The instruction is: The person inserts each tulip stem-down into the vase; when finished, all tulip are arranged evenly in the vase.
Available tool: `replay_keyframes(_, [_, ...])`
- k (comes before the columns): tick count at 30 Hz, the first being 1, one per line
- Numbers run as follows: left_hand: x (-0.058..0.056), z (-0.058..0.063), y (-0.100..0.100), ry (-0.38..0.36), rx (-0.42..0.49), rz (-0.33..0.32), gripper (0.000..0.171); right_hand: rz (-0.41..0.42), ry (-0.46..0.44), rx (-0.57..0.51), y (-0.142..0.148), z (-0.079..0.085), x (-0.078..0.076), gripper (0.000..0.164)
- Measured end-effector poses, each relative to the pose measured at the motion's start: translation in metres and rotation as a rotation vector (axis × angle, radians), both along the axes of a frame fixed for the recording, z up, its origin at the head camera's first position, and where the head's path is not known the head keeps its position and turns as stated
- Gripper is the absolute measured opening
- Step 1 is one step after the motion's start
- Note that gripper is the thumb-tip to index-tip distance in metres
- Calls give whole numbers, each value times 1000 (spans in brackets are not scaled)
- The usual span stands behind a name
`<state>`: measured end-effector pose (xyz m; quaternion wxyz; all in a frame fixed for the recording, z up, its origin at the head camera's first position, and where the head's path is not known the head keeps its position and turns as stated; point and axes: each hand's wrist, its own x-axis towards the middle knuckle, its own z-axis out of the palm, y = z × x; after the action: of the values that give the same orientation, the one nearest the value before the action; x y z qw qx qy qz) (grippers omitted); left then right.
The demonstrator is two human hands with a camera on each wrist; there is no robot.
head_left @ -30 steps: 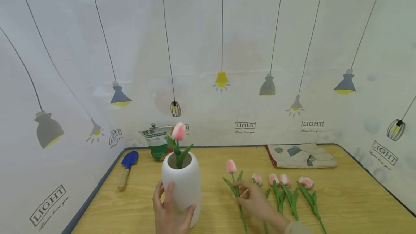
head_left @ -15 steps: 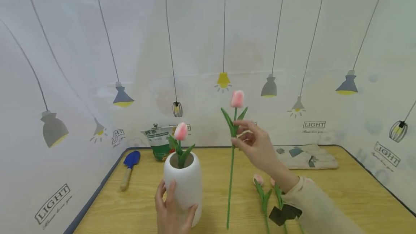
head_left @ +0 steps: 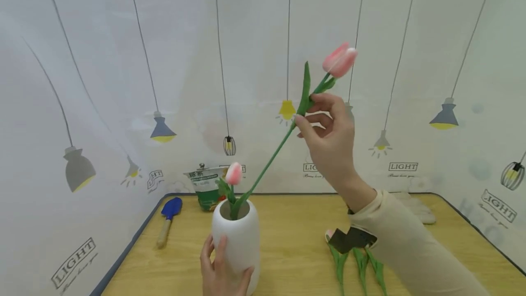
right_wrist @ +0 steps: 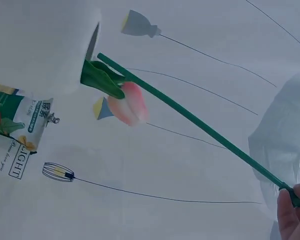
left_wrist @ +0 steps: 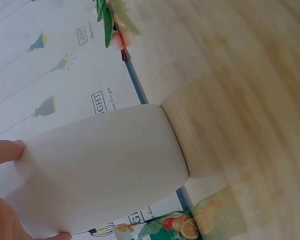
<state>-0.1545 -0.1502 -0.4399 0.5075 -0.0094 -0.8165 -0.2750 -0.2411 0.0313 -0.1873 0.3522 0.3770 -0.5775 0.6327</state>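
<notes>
A white vase (head_left: 236,245) stands on the table, and my left hand (head_left: 219,266) grips its lower side from the left. Inside it stands one pink tulip (head_left: 234,173), its leaves just over the rim. My right hand (head_left: 330,127) pinches a second pink tulip (head_left: 340,60) by the stem and leaves, high above the table. This tulip slants, with its stem's lower end at the vase mouth. In the right wrist view the stem tip (right_wrist: 101,56) overlaps the vase opening's edge. The left wrist view shows left fingers (left_wrist: 7,150) around the vase (left_wrist: 105,160).
More tulips (head_left: 339,264) lie at the right, partly behind the right sleeve. A blue trowel (head_left: 169,211) with a wooden handle lies at the left. Behind the vase stands a green and white bag (head_left: 204,188). A folded cloth (head_left: 415,207) lies at the back right.
My right hand has lifted a tulip off the table and raised it, tilting it so the stem end reaches the vase mouth. My left hand has stayed on the vase.
</notes>
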Motion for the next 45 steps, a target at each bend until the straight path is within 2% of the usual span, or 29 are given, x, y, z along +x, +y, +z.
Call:
replay_keyframes(3, [1, 2, 1, -23, 18, -7, 100, -30, -8, 84, -11, -15, 1, 34])
replay_keyframes(7, [2, 3, 2, -39, 24, -3, 100, -64, -74, 210, -26, -44, 4, 31])
replay_keyframes(12, [0, 1, -1, -16, 0, 1, 99, -90, -125, 339, -43, -84, 8, 28])
replay_keyframes(16, [0, -1, -3, 17, -14, -21, 94, -97, -135, 536, -52, -109, 13, 25])
replay_keyframes(20, [0, -4, -3, 31, -28, -35, 89, -57, -193, 700, -53, -123, 19, 20])
replay_keyframes(23, [0, -4, -3, 42, -41, -44, 81, -14, -231, 727, -50, -129, 20, 20])
replay_keyframes(26, [-2, -4, -4, 68, -40, -58, 74, 39, -256, 698, -45, -133, 18, 19])
replay_keyframes(30, [-3, -3, -4, 81, -16, -53, 73, 74, -274, 643, -31, -134, 14, 18])
replay_keyframes(35, [-5, -2, -3, 63, -10, -41, 72, -31, -355, 670, 7, -145, -1, 20])
replay_keyframes(40, [-6, -1, -4, 63, -15, -32, 72, -197, -464, 830, 55, -182, -25, 18])
replay_keyframes(45, [-4, -3, -2, 52, -4, -49, 72, -304, -574, 951, 99, -232, -30, 20])
